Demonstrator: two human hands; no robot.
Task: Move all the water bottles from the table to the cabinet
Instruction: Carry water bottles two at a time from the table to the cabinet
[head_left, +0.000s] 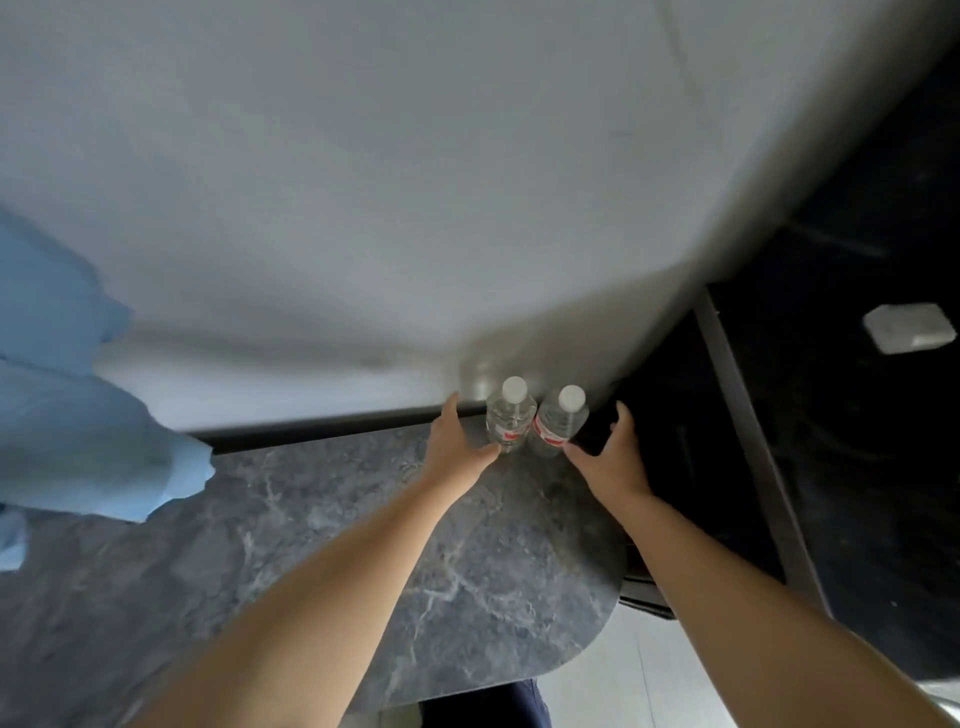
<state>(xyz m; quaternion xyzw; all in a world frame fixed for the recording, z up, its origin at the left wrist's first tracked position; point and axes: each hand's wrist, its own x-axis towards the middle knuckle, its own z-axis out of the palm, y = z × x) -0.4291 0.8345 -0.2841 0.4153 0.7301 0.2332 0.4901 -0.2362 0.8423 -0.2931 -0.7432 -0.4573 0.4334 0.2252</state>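
Two bottles stand on grey marbled table against wall.

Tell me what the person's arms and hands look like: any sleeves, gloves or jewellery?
Both forearms are bare all the way to the bottom of the picture; no sleeve shows. The left hand and right hand have no gloves, and I see no watch, bracelet or ring, though the picture is slightly blurred, so small things could be missed.

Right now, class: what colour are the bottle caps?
White, both caps, clearest in the head view.

Clear plastic bottles, marbled table
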